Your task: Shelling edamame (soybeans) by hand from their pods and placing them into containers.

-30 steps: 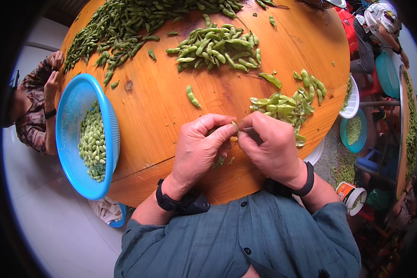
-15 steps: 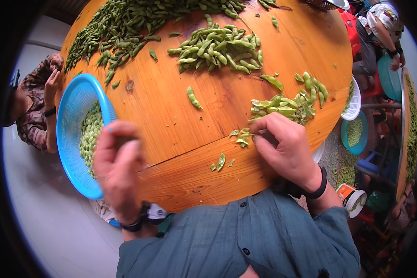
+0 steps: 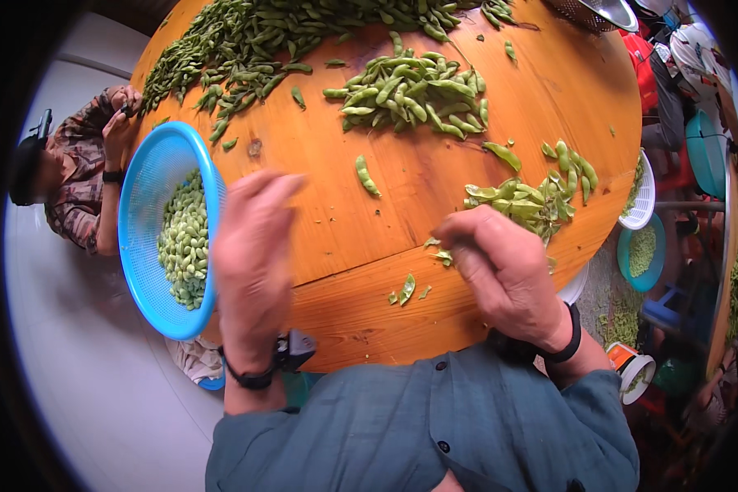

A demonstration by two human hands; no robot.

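My left hand is beside the right rim of a blue plastic basket that holds shelled green beans. Motion smears its fingers, so their grip is unclear. Over the near right of the table, my right hand has its fingers curled together, and whatever may be between them is hidden. Flattened bean pods lie just beyond it. A small scrap of pod rests to its left. Farther off sit a small heap of plump pods and a single pod.
A large pile of pods covers the far left of the round wooden table. Another person sits at the left. A metal colander stands at the far right edge. Basins, a white bucket and a second table are at the right.
My left hand has moved up and to the right, away from over the basket's rim, uncovering more beans. My right hand stays near the flattened pods. The view has shifted slightly.
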